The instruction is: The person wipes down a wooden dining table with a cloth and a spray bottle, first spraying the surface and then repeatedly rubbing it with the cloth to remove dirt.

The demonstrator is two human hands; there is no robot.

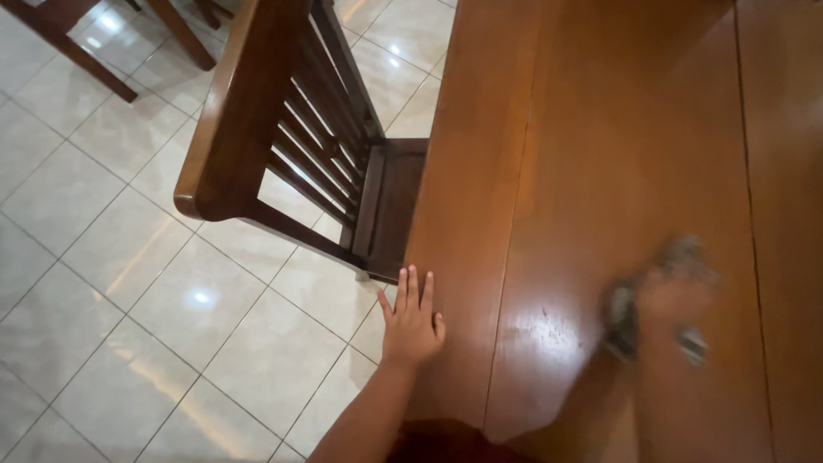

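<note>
Left hand (411,319) spread flat at wooden table (583,154) edge, blurred right hand (664,300) clutching grey cloth (621,319)

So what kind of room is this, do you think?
Probably a home dining room: a polished wooden table, a slat-backed wooden chair tucked against it, and a glossy tiled floor.

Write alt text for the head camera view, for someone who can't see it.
A blurred right hand presses a grey cloth onto a wooden table. The left hand rests open at its edge, near a wooden chair on pale tiles.
</note>
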